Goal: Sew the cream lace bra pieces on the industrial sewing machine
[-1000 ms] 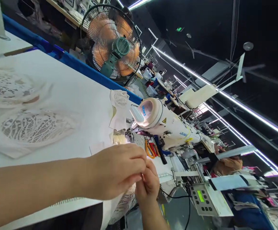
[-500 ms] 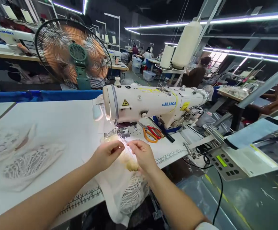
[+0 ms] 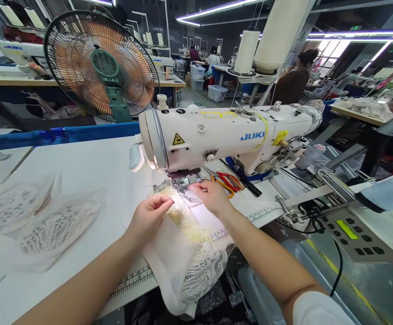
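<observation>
A white sewing machine (image 3: 196,135) stands over a white table, its needle area lit. Below the needle, a yellowish patch (image 3: 186,219) with a glossy look lies on the tabletop. A white lace garment (image 3: 203,271) drapes from there over the table's front edge. My left hand (image 3: 151,216) is closed in a pinch at the left of the patch, above the white cloth. Just right of the presser foot (image 3: 183,182), my right hand (image 3: 213,197) pinches too, thumb against forefinger. Whatever is between the fingertips of either hand is too small to make out.
Orange-handled pliers (image 3: 225,186), a red-handled tool (image 3: 230,180) and a black-handled tool (image 3: 252,187) lie under the machine arm. More lace pieces (image 3: 54,230) rest at left. A fan (image 3: 105,67) stands behind; a control panel (image 3: 355,234) is at right.
My hands, close together before, are now apart. The right has moved up and right toward the presser foot, uncovering the yellowish patch. The whole view has shifted a little.
</observation>
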